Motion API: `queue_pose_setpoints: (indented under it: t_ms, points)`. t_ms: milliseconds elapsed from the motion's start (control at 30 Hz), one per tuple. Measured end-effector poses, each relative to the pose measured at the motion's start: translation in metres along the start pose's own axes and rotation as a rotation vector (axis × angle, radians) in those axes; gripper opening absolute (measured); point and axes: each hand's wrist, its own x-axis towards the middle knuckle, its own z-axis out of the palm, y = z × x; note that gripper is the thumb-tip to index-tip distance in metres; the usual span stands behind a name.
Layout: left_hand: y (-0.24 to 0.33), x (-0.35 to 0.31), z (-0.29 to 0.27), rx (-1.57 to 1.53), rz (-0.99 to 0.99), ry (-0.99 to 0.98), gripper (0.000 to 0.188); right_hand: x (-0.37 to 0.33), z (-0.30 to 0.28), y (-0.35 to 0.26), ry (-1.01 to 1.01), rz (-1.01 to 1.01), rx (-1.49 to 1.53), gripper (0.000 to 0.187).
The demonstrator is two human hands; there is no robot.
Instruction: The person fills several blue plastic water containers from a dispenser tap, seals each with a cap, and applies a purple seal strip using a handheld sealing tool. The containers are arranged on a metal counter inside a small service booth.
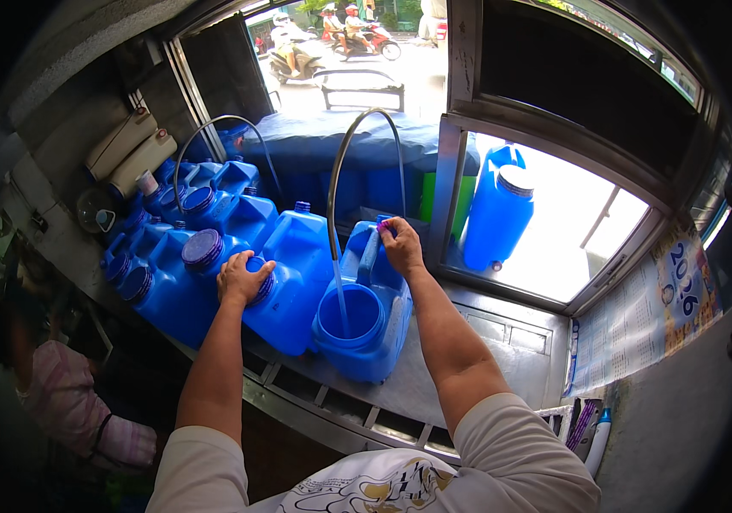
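A blue water jug (391,333) stands in front of me with its wide round mouth uncovered. Water runs into that mouth from a curved metal spout (332,205). My right hand (403,248) pinches a small cap at the far end of this jug, by its handle; a bit of pink or purple shows at the fingertips. My left hand (244,278) is curled over the wide screw lid (261,280) of the neighbouring blue jug (285,312), just to the left.
More capped blue jugs (169,282) crowd the metal counter (511,350) at left, under a second curved spout (212,120). Another blue jug (498,214) stands beyond the window frame at right. A person in a striped pink top (62,393) is at lower left. Motorbikes pass outside.
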Motion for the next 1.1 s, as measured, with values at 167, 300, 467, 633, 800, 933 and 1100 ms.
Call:
queue_pose_setpoints:
  t_ms: [167,300,467,633,800,933,1100]
  points:
    - [0.002,-0.002,-0.003,0.009,-0.011,-0.006,0.081,-0.001,0.000,-0.004,-0.001,0.023,0.001,0.015]
    - [0.000,0.000,-0.001,0.002,0.001,0.000,0.081,-0.001,-0.002,-0.002,-0.040,0.044,-0.026,0.019]
    - [0.000,0.001,0.000,-0.002,0.005,0.006,0.081,-0.001,0.000,0.000,0.008,0.017,-0.015,0.016]
    - [-0.003,0.002,0.003,0.002,0.015,0.016,0.080,-0.001,0.000,0.000,-0.010,0.025,-0.014,0.017]
    - [-0.001,0.001,0.001,-0.002,0.016,0.013,0.080,0.000,-0.001,0.001,-0.027,0.024,-0.030,0.018]
    - [-0.001,0.001,0.000,0.001,0.007,0.005,0.081,0.000,0.001,0.003,-0.026,0.031,-0.028,0.019]
    - [-0.001,0.001,0.000,0.000,0.011,0.010,0.081,0.001,0.002,0.008,-0.023,0.012,-0.031,0.020]
